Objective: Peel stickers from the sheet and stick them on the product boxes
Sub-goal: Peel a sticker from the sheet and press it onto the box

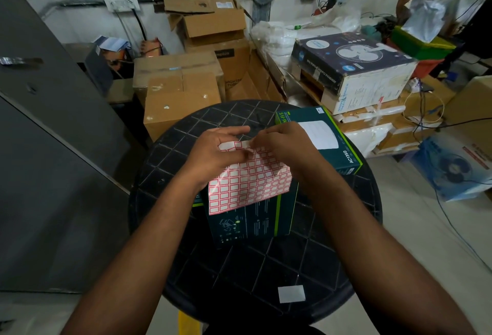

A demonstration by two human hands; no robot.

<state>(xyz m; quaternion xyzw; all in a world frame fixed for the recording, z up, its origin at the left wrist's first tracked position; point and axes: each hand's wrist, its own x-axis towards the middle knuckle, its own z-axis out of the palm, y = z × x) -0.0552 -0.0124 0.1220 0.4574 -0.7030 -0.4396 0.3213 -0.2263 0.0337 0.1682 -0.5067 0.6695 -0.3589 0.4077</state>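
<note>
Head view: mid-peel. Left hand (213,153) grips white sticker sheet with red-bordered labels (249,184), held above dark teal product box (253,224); right hand (279,145) pinching a sticker at sheet's top edge. No sticker visible on either box; second teal box (332,142) behind. Round black gridded plastic bench (239,276); cluttered storeroom, brown cardboard cartons (181,94) behind.

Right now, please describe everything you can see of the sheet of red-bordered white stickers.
The sheet of red-bordered white stickers is thin paper printed with a grid of small rectangular labels. It is held above the dark green product box, slightly curled. The left hand grips its upper left part; the right hand pinches its top edge.
</note>
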